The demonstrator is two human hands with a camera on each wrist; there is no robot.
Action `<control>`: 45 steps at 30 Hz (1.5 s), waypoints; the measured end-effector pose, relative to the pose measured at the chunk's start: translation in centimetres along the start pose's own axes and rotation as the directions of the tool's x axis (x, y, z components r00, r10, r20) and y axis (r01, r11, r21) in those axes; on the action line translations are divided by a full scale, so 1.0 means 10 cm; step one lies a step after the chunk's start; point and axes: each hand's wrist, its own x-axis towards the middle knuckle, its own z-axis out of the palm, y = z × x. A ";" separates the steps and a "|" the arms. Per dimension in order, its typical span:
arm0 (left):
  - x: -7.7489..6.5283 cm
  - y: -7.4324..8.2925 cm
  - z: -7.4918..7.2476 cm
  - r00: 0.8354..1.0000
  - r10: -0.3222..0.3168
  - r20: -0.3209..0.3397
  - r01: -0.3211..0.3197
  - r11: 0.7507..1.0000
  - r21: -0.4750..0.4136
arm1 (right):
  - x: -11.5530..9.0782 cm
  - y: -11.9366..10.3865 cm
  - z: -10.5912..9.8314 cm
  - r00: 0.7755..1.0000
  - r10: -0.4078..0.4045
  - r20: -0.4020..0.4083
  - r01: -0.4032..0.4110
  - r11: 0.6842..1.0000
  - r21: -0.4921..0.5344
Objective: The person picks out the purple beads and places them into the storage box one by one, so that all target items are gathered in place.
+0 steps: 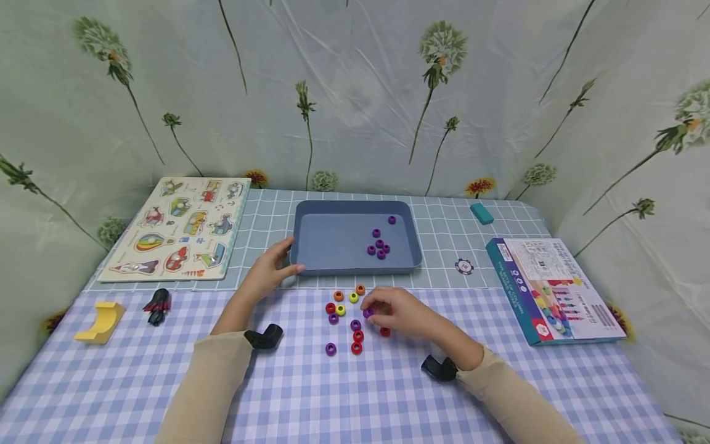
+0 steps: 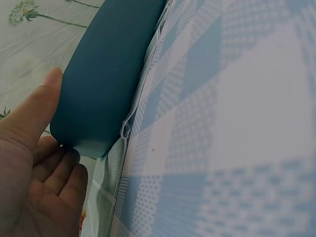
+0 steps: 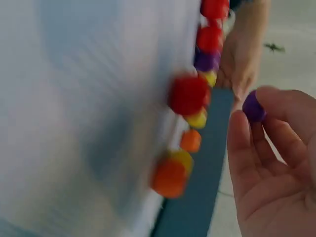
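Note:
The right hand (image 1: 394, 311) pinches a purple bead (image 3: 254, 106) between thumb and fingertips, just above the checked cloth. Around it lie loose beads: red beads (image 1: 358, 336), orange beads (image 1: 338, 296), yellow beads (image 1: 341, 311) and other purple beads (image 1: 330, 349). Behind them stands a blue-grey tray (image 1: 355, 271) with several purple beads (image 1: 379, 243) in its right half. The left hand (image 1: 270, 269) holds the tray's near left corner, thumb at the front and fingers along the left side. In the left wrist view, the fingers (image 2: 69, 170) bend by the tray's end wall.
At left are a picture puzzle board (image 1: 183, 228), a yellow curved block (image 1: 102, 323) and a small black-and-red figure (image 1: 158, 306). On the right lie a game box (image 1: 554, 290), a poker chip (image 1: 464, 266) and a teal block (image 1: 481, 213). A patterned curtain (image 1: 355, 92) hangs behind.

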 end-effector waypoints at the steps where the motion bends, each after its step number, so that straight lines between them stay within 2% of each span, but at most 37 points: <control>1: 0.00 0.00 0.00 1.000 0.002 0.000 -0.002 1.000 0.000 | 0.03 0.00 -0.04 1.000 0.007 -0.029 -0.006 1.000 0.025; 4: 0.00 0.00 0.00 1.000 0.005 0.003 -0.005 1.000 0.002 | 0.13 0.05 -0.18 0.992 -0.003 -0.129 0.014 0.996 0.084; 7: 0.00 0.00 -0.01 1.000 0.003 0.006 -0.003 1.000 0.007 | 0.26 0.14 -0.31 0.974 0.024 -0.226 0.007 0.990 0.139; 13: 0.01 -0.01 -0.01 1.000 -0.003 0.008 0.003 1.000 0.005 | 0.52 0.39 -0.49 0.920 0.180 -0.349 -0.122 0.976 0.181; 16: 0.01 -0.01 0.00 1.000 -0.004 0.008 0.004 1.000 0.003 | 0.61 0.50 -0.52 0.900 0.251 -0.356 -0.209 0.966 0.153; 21: 0.00 0.00 0.00 1.000 -0.007 0.009 0.007 1.000 0.005 | 0.69 0.57 -0.53 0.893 0.336 -0.299 -0.328 0.942 0.076; 24: -0.01 0.00 0.00 1.000 -0.008 0.007 0.008 1.000 0.005 | 0.72 0.59 -0.54 0.900 0.352 -0.259 -0.356 0.934 0.031; 29: 0.00 0.00 0.00 1.000 -0.003 -0.002 0.003 1.000 -0.001 | 0.75 0.61 -0.53 0.898 0.378 -0.223 -0.381 0.924 0.034; 35: 0.01 -0.01 0.01 1.000 0.000 0.000 0.000 1.000 -0.008 | 0.71 0.55 -0.54 0.906 0.343 -0.247 -0.335 0.939 0.076; 40: 0.01 -0.02 0.01 1.000 0.006 0.013 -0.006 1.000 -0.013 | 0.58 0.39 -0.50 0.936 0.200 -0.289 -0.172 0.978 0.121; 42: 0.01 -0.01 0.00 1.000 0.004 0.010 -0.004 1.000 -0.011 | 0.51 0.29 -0.46 0.952 0.135 -0.274 -0.094 0.983 0.158; 45: 0.00 0.00 -0.01 1.000 0.001 0.007 -0.001 1.000 -0.012 | 0.40 0.12 -0.37 0.975 0.072 -0.210 -0.023 0.974 0.227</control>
